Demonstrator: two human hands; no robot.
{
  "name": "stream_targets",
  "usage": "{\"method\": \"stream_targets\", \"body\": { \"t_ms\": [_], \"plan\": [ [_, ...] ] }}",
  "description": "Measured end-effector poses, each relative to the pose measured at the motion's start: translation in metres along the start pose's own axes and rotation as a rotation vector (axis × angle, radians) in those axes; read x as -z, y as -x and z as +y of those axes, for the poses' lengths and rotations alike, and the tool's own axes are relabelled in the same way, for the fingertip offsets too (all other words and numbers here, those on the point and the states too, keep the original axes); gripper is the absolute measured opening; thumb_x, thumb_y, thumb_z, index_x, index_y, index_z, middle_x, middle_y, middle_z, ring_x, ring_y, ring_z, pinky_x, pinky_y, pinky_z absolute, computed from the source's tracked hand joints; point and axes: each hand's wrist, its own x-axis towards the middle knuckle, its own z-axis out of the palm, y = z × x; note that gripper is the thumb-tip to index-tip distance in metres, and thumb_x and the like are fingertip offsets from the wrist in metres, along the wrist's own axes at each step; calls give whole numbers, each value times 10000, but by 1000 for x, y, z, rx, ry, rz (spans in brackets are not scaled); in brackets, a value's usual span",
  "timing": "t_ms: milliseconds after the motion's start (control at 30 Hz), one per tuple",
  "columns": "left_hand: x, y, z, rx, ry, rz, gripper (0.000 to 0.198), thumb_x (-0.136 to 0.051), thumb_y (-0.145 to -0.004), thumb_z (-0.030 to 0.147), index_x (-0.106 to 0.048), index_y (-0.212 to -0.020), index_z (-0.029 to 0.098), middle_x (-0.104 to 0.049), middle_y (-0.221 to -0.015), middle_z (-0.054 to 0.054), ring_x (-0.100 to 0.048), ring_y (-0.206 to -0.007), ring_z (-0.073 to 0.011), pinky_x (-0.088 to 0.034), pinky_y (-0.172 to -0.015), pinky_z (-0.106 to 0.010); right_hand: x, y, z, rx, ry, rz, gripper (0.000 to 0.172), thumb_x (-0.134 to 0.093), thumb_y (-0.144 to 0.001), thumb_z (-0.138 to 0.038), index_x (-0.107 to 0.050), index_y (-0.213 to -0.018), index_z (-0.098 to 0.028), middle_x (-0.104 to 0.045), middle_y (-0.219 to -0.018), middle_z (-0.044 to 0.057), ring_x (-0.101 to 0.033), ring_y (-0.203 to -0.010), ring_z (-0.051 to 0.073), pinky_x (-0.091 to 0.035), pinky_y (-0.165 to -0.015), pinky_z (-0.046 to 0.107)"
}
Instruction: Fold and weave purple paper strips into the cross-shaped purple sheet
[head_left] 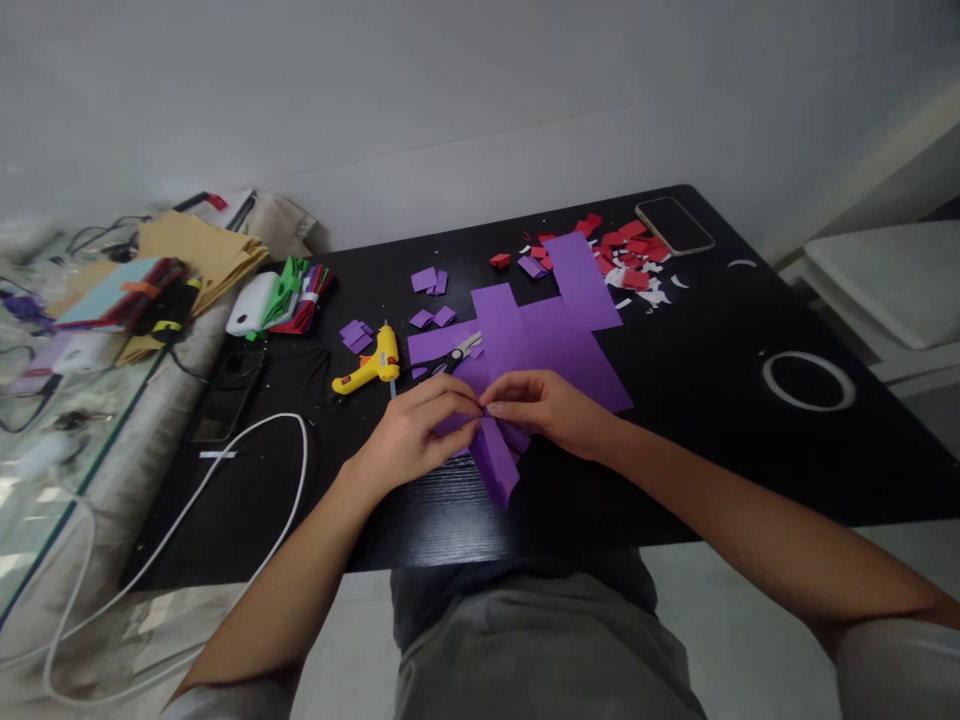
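Purple strip (496, 468): probably light, pliant, easily creased; best held by edges. Left hand (420, 430), right hand (556, 408): fingertip grip, both pinching it.

The black table (720, 420) carries overlapping purple sheets (581, 285) across its middle. Red scraps (636, 279) lie along the far edge, beside a phone (677, 225) at the far right corner. A white ring (846, 385) sits near the right edge. Toward the left edge lie a yellow glue gun (367, 373) and small purple pieces (355, 335); a white cable (303, 460) crosses the near left corner.
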Motion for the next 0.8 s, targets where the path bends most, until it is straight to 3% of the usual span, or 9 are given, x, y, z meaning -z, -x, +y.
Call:
{"method": "stream_targets", "body": {
  "t_ms": [300, 433, 600, 800],
  "plan": [
    [0, -2, 0, 66, 31, 21, 72, -683, -907, 160, -706, -972, 181, -712, -1023, -81, -692, -964, -175, -576, -870, -326, 0, 0, -1, 24, 29, 14, 217, -858, -741, -298, -763, -903, -189, -706, -782, -20, -595, -663, 90, -468, -642, 234],
    [0, -2, 1, 257, 140, 19, 53, -697, -903, 218, -692, -907, 165, -690, -1017, -82, -671, -887, -160, -575, -776, -291, -1, 0, 0, 99, 80, 34, 207, -842, -768, -323, -765, -911, -196, -737, -855, -1, -659, -778, 124, -517, -762, 273],
    [-2, 0, -1, 523, 337, -31, 91, -719, -880, 248, -695, -901, 162, -681, -815, -27, -640, -718, -117, -512, -626, -211, 0, -1, 6, 218, 175, 18, 174, -785, -823, -319, -763, -946, -197, -764, -961, 36, -712, -916, 175, -547, -898, 337],
    [-3, -2, -3, 591, 526, -22, 105, -745, -821, 207, -677, -877, 148, -688, -758, -8, -627, -644, -93, -517, -611, -200, 0, 3, 4, 327, 358, -53, 161, -693, -865, -205, -771, -1002, -235, -729, -1036, 49, -706, -948, 174, -573, -860, 325]
  ]
}}
